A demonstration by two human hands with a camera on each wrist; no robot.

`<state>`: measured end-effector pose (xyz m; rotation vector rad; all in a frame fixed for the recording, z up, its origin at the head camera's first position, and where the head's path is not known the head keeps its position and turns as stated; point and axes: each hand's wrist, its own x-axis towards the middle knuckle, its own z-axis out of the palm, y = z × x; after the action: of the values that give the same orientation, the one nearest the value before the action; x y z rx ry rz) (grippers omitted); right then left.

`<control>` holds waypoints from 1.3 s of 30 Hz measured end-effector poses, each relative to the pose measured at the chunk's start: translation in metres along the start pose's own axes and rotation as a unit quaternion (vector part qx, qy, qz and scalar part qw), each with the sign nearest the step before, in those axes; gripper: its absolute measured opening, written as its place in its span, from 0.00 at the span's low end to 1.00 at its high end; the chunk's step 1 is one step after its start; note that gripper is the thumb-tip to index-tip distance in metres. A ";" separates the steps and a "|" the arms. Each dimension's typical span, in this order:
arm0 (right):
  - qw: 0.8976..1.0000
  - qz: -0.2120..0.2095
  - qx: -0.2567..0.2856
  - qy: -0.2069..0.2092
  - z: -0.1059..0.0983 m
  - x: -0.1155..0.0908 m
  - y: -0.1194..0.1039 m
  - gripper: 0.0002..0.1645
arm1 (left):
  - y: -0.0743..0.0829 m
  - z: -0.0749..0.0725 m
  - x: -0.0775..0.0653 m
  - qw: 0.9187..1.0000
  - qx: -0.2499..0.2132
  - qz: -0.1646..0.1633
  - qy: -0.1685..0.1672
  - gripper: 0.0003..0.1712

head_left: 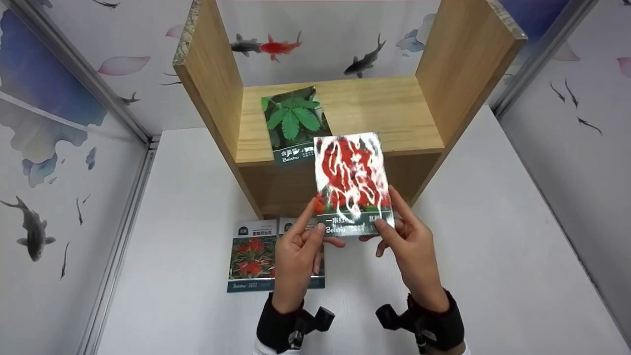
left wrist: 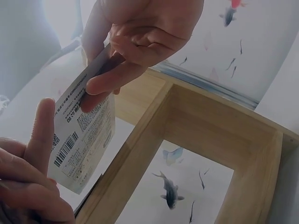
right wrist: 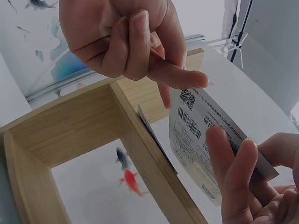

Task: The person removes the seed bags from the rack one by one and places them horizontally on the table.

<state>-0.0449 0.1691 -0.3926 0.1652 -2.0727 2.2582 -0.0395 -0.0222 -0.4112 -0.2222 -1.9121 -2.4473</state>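
Note:
Both hands hold a glossy seed packet (head_left: 352, 182) with red flowers and a dark green band, tilted up in front of the shelf. My left hand (head_left: 298, 254) pinches its lower left corner, thumb on the front. At the lower right, my right hand (head_left: 411, 246) pinches it likewise. Glare covers much of the picture side; the printed back (left wrist: 88, 149) with a barcode shows in the wrist views. Behind it, a green-leaf seed packet (head_left: 291, 118) lies on the wooden shelf board (head_left: 379, 108), its lower end at the front edge and one corner hidden by the held packet.
Upright side panels (head_left: 212, 88) flank the shelf board left and right. On the white table (head_left: 182, 276) below lie a red-flower packet (head_left: 252, 256) and another packet (head_left: 319, 278) beside it, partly hidden by my left hand. Fish-patterned walls (head_left: 64, 148) surround the table.

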 end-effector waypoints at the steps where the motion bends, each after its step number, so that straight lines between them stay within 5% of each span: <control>1: 1.000 0.002 0.000 -0.004 0.000 -0.001 0.001 0.35 | 0.000 -0.001 -0.001 1.000 0.001 -0.004 0.000 0.27; 16: 0.998 0.050 -0.033 -0.036 0.002 -0.014 0.006 0.37 | 0.013 -0.003 -0.023 0.998 0.020 -0.066 0.004 0.27; 30: 0.997 0.051 -0.050 -0.031 0.005 -0.021 0.003 0.36 | 0.011 -0.005 -0.027 0.996 0.034 -0.077 -0.002 0.27; 39: 0.995 0.067 -0.063 -0.027 0.002 -0.024 0.012 0.36 | -0.011 -0.014 -0.031 0.995 0.030 -0.098 -0.002 0.28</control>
<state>-0.0230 0.1666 -0.4071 0.0821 -2.3132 2.2080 -0.0118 -0.0353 -0.4289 -0.0385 -2.0982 -2.5027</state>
